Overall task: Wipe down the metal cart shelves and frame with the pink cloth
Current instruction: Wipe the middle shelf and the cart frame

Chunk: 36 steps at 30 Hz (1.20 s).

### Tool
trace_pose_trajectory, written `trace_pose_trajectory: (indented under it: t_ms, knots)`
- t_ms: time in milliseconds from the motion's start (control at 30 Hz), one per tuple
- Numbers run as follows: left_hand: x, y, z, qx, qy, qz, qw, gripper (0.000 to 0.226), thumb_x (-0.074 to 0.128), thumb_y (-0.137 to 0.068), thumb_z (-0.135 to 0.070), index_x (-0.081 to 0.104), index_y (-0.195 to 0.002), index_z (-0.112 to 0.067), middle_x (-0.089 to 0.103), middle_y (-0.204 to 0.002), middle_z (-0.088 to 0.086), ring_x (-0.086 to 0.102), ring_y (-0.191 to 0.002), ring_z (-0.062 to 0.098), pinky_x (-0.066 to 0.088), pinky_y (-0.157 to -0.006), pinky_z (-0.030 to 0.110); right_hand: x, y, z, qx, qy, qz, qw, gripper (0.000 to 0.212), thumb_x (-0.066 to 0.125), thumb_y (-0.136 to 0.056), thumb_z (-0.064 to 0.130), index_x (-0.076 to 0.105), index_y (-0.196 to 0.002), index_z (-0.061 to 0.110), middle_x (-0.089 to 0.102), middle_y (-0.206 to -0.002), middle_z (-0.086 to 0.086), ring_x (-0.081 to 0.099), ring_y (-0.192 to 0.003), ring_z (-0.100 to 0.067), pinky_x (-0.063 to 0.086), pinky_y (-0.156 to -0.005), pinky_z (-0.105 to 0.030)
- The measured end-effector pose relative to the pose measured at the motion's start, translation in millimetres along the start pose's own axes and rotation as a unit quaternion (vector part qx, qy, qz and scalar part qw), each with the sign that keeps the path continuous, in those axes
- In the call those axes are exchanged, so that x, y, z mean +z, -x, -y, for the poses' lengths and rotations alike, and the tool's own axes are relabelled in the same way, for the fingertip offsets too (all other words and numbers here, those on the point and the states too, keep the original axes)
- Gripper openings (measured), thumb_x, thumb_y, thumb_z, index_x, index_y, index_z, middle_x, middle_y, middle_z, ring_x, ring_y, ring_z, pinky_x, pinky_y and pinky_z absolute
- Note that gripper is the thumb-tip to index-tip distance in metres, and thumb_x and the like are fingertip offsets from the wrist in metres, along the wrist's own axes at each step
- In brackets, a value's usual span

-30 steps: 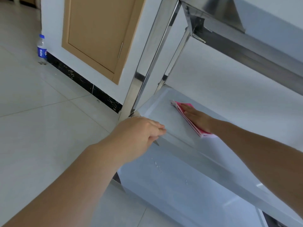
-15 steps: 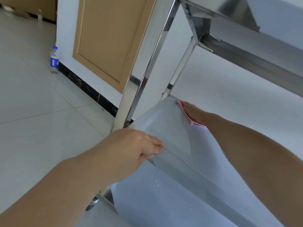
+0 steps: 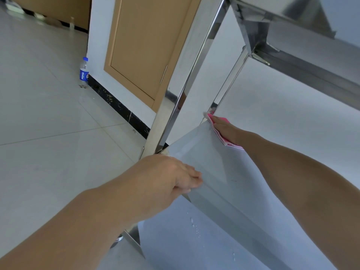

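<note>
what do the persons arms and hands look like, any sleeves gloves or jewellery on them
Both arms are bare from the hands back to the frame edge: no sleeves show. The left hand and the right hand wear no gloves. No watch, bracelet or ring shows on either wrist or on the fingers that are in view. No markings show on the forearms. The right hand's fingertips are small and far off, so fine detail there cannot be told.

Both my forearms are bare right up to the frame's lower edge, with no sleeve showing on either. My left hand and my right hand are bare too: no glove, ring, watch or wristband on either wrist.
</note>
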<state>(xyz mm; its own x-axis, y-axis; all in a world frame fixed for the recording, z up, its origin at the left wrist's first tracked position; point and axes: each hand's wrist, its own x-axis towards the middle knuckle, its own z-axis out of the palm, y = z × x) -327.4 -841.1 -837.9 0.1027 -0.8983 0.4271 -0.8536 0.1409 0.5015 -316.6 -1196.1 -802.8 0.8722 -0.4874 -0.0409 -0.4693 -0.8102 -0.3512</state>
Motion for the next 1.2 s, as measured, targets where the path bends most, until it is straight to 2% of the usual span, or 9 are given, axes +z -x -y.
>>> trace_pose_trajectory:
  t_ms: [33,100,333,533,700,867,967,1067,1200]
  knots:
    - [0,0,0,0.003,0.003,0.002,1.000,0.034,0.047,-0.095,-0.013,0.054,-0.125,-0.028,0.043,-0.132,-0.023,0.017,-0.116,-0.023,0.009,-0.098,-0.005,2,4,4,-0.016,-0.010,0.002,1.000,0.044,0.028,-0.101,0.031,0.032,-0.144,0.027,0.033,-0.151,0.006,0.030,-0.138,-0.010,0.018,-0.118,-0.036]
    - [0,0,1,0.004,-0.012,0.011,1.000,0.035,0.047,-0.095,-0.014,0.053,-0.126,-0.028,0.044,-0.134,-0.021,0.019,-0.115,-0.022,0.009,-0.098,-0.005,5,18,14,-0.053,-0.004,0.019,0.998,0.043,0.028,-0.101,0.028,0.032,-0.144,0.029,0.031,-0.152,0.007,0.028,-0.139,-0.008,0.016,-0.119,-0.036]
    - [-6,14,-11,-0.009,-0.010,-0.022,1.000,0.029,0.057,-0.090,-0.012,0.063,-0.117,-0.021,0.055,-0.131,-0.009,0.043,-0.125,0.000,0.028,-0.107,0.017,14,78,45,-0.134,0.067,0.073,0.986,0.047,0.023,-0.103,0.025,0.015,-0.149,0.027,0.012,-0.157,0.009,0.008,-0.144,-0.007,0.005,-0.119,-0.036]
    - [-36,54,-10,-0.033,0.006,-0.089,0.995,0.019,0.066,-0.080,-0.008,0.075,-0.088,-0.022,0.071,-0.098,-0.014,0.060,-0.093,-0.006,0.047,-0.080,0.014,16,117,66,-0.135,0.062,0.099,0.984,0.047,0.019,-0.103,0.031,0.007,-0.148,0.034,0.004,-0.157,0.016,0.001,-0.143,-0.001,0.000,-0.119,-0.033]
    - [-46,77,5,-0.148,-0.011,-0.031,0.989,0.024,0.064,-0.082,-0.014,0.073,-0.087,-0.035,0.072,-0.091,-0.014,0.066,-0.082,0.002,0.054,-0.079,0.032,29,150,93,-0.177,0.079,0.123,0.973,0.050,0.018,-0.099,0.042,0.004,-0.147,0.038,0.000,-0.156,0.018,-0.005,-0.141,0.002,-0.001,-0.119,-0.036]
    - [-44,81,9,-0.166,-0.058,0.047,0.983,0.022,0.059,-0.085,-0.019,0.071,-0.095,-0.035,0.071,-0.097,-0.013,0.065,-0.086,0.005,0.052,-0.081,0.031,44,190,128,-0.252,0.094,0.120,0.956,0.058,0.018,-0.094,0.044,0.006,-0.148,0.026,-0.001,-0.156,0.013,-0.008,-0.143,-0.001,-0.005,-0.118,-0.028]
    - [-37,81,16,-0.171,-0.059,0.077,0.980,0.020,0.058,-0.086,-0.024,0.070,-0.097,-0.036,0.071,-0.097,-0.012,0.065,-0.085,0.007,0.052,-0.080,0.030,47,208,136,-0.230,0.088,0.116,0.962,0.056,0.025,-0.099,0.040,0.004,-0.148,0.025,-0.005,-0.151,0.021,-0.008,-0.140,0.006,-0.004,-0.116,-0.020]
    - [-34,81,32,-0.177,-0.042,0.062,0.981,0.019,0.059,-0.085,-0.022,0.071,-0.093,-0.035,0.071,-0.092,-0.013,0.065,-0.081,0.005,0.053,-0.078,0.030,48,223,139,-0.231,0.149,0.097,0.956,0.058,0.024,-0.096,0.044,-0.003,-0.146,0.031,-0.007,-0.147,0.027,-0.008,-0.135,0.014,-0.001,-0.111,-0.010]
    - [-26,81,58,-0.183,-0.006,0.067,0.981,0.021,0.060,-0.082,-0.019,0.071,-0.085,-0.037,0.071,-0.082,-0.015,0.064,-0.072,0.001,0.054,-0.073,0.030,55,238,139,-0.314,0.183,0.013,0.931,0.052,0.034,-0.099,0.024,0.018,-0.147,0.014,0.018,-0.155,0.001,0.014,-0.144,-0.010,0.021,-0.117,-0.029]
